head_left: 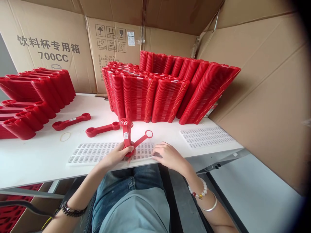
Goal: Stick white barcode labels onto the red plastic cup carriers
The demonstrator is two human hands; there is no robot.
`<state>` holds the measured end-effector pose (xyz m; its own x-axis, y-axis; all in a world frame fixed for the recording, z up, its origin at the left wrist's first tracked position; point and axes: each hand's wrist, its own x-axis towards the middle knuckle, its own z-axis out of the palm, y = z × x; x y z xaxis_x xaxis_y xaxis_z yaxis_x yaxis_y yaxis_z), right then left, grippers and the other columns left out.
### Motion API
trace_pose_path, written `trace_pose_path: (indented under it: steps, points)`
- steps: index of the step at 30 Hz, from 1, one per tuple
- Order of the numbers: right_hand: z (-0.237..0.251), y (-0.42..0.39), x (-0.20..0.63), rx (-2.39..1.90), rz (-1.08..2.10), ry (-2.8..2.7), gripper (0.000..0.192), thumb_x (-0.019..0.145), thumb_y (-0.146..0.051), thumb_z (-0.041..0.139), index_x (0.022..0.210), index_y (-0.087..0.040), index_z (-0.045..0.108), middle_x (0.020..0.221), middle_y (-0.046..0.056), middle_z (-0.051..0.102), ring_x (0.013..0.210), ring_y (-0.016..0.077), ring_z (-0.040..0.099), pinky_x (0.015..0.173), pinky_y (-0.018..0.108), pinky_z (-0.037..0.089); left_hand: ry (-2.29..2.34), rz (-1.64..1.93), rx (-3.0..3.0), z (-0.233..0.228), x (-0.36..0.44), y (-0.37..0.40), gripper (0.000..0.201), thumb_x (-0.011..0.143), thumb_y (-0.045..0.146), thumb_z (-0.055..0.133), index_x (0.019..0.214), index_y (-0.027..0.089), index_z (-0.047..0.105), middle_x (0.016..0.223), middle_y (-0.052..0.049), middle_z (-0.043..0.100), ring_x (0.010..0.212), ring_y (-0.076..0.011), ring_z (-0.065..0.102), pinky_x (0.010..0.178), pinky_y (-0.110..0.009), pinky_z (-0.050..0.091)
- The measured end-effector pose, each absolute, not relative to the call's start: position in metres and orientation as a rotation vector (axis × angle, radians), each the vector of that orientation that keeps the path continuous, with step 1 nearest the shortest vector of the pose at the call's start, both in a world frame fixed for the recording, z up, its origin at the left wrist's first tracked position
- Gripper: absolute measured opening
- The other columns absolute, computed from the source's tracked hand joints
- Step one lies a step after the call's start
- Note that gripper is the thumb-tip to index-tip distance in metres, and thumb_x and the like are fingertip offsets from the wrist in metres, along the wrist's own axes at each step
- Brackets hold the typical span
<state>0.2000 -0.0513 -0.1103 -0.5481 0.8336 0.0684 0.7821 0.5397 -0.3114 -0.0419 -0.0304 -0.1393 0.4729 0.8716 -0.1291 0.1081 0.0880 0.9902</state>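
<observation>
Viewing from the head camera, we note glossy red plastic double-ring holders [127,136] pinched in our closed left hand [120,154] above the white table [36,158]. Our right hand [167,154], fingers loosely curled, touches the white sticker sheet [97,152].

White table [36,168]: red carrier stacks [167,90], label sheets [97,153], rubber band [65,137].

Two loose red carriers [71,121] are lying left of the left hand [118,154], which is gripping several more; two label sheets [207,137] are flanking the right hand [167,154]; one rubber band [65,137].
</observation>
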Motion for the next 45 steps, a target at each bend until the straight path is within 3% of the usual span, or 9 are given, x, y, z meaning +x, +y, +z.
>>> trace_pose_path:
  steps: [8, 16, 22, 26, 32, 38, 45]
  points:
    - [-0.113, -0.049, 0.196, -1.381, 0.374, -2.544, 0.012, 0.086, -0.011, 0.065, 0.077, -0.018, 0.069, 0.081, 0.005, 0.072, 0.088, 0.023, 0.063, 0.083, 0.036, 0.046, 0.945, 0.734, 1.357, -0.141, -0.043, -0.03, 0.026, 0.09, 0.038, 0.047, 0.075, 0.018, 0.056, 0.049, 0.003, 0.053, 0.047, -0.0109, 0.038, 0.051, -0.026, 0.024]
    - [-0.106, -0.044, 0.207, -1.413, 0.574, -2.488, 0.004, 0.081, -0.017, 0.073, 0.082, -0.021, 0.072, 0.091, 0.002, 0.074, 0.092, 0.0203, 0.066, 0.08, 0.029, 0.048, 0.951, 0.741, 1.308, -0.146, -0.043, -0.028, 0.028, 0.091, 0.04, 0.047, 0.079, 0.016, 0.057, 0.056, 0.002, 0.054, 0.048, -0.01, 0.041, 0.051, -0.025, 0.027]
    - [-0.104, -0.046, 0.209, -1.42, 0.624, -2.499, 0.01, 0.078, -0.019, 0.075, 0.087, -0.021, 0.072, 0.095, 0.003, 0.073, 0.095, 0.0225, 0.065, 0.083, 0.032, 0.048, 0.941, 0.761, 1.266, -0.143, -0.043, -0.029, 0.026, 0.09, 0.039, 0.049, 0.082, 0.016, 0.056, 0.069, 0.001, 0.059, 0.05, -0.0082, 0.045, 0.053, -0.025, 0.029]
    - [-0.103, -0.047, 0.206, -1.416, 0.619, -2.508, 0.011, 0.076, -0.02, 0.076, 0.086, -0.02, 0.071, 0.093, 0.004, 0.073, 0.096, 0.0242, 0.064, 0.085, 0.034, 0.048, 0.922, 0.767, 1.236, -0.142, -0.042, -0.029, 0.025, 0.09, 0.038, 0.05, 0.081, 0.015, 0.056, 0.068, 0.001, 0.058, 0.049, -0.0079, 0.046, 0.053, -0.025, 0.03]
    - [-0.102, -0.048, 0.205, -1.412, 0.603, -2.506, 0.012, 0.081, -0.009, 0.064, 0.08, -0.02, 0.07, 0.086, 0.002, 0.073, 0.093, 0.0215, 0.063, 0.082, 0.032, 0.047, 0.94, 0.755, 1.272, -0.143, -0.042, -0.028, 0.027, 0.091, 0.038, 0.048, 0.08, 0.015, 0.057, 0.065, 0.001, 0.057, 0.048, -0.0081, 0.044, 0.051, -0.024, 0.028]
    - [-0.101, -0.049, 0.204, -1.386, 0.6, -2.534, 0.007, 0.077, -0.016, 0.073, 0.081, -0.019, 0.069, 0.09, 0.003, 0.074, 0.092, 0.0223, 0.063, 0.083, 0.033, 0.046, 0.964, 0.745, 1.291, -0.146, -0.044, -0.027, 0.028, 0.091, 0.038, 0.047, 0.08, 0.015, 0.058, 0.066, -0.001, 0.06, 0.047, -0.0082, 0.042, 0.051, -0.025, 0.027]
    - [-0.099, -0.051, 0.202, -1.405, 0.582, -2.529, 0.009, 0.077, -0.01, 0.07, 0.077, -0.019, 0.068, 0.085, 0.002, 0.073, 0.089, 0.0213, 0.062, 0.081, 0.031, 0.045, 0.983, 0.733, 1.302, -0.144, -0.044, -0.028, 0.029, 0.091, 0.039, 0.047, 0.08, 0.015, 0.059, 0.063, 0.0, 0.059, 0.048, -0.0091, 0.042, 0.051, -0.025, 0.027]
